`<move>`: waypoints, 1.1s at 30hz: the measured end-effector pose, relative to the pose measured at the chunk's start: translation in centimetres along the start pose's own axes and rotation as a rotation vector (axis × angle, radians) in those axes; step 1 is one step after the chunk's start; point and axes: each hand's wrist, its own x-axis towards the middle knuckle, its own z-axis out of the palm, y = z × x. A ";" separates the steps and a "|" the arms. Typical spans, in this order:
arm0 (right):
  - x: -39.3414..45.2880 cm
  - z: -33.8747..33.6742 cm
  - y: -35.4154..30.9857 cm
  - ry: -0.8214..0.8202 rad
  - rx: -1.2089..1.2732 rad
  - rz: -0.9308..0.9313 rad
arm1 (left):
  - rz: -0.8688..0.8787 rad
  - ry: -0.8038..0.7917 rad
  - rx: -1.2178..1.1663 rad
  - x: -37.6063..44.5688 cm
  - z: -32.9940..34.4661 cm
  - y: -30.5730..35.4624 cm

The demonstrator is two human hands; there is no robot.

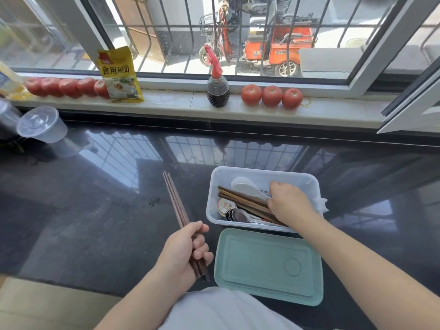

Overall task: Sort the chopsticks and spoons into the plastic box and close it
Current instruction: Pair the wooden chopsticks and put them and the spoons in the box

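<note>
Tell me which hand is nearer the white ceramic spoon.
Right. The right hand reaches inside the plastic box, beside the white ceramic spoon; the left hand grips chopsticks outside it.

The right hand (289, 206) hides its fingers and the chopsticks' (247, 203) ends.

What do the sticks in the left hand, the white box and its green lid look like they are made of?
The chopsticks look like dark brown wood with a matte finish, though lacquered bamboo is possible. The box looks like translucent white plastic: its contents show dimly through the walls. The lid looks like opaque pale green plastic with a moulded raised border and smooth satin sheen.
</note>
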 end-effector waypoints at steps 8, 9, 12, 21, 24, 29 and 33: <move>0.3 -0.3 -0.3 0.016 -0.076 -0.032 | 0.080 -0.023 0.001 -0.2 0.4 0.1; 0.2 -0.4 -0.3 0.015 -0.067 0.000 | 0.104 -0.035 -0.001 -0.4 0.5 0.2; -1.2 -1.7 -0.6 0.105 -0.018 0.126 | 0.160 -0.071 0.001 -0.7 0.4 0.6; -9.9 -2.5 -9.2 -0.066 0.954 0.104 | 0.288 -0.213 0.109 -1.5 1.6 -0.2; -10.9 -0.5 -11.8 -0.094 1.045 0.035 | 0.273 -0.255 0.056 -1.7 2.2 -0.4; -10.4 -0.8 -11.3 -0.129 1.084 0.048 | 0.278 -0.204 0.004 -1.3 1.4 -0.4; -7.5 -4.1 -5.8 0.166 0.740 0.005 | 0.209 0.060 -0.129 -0.6 0.0 0.2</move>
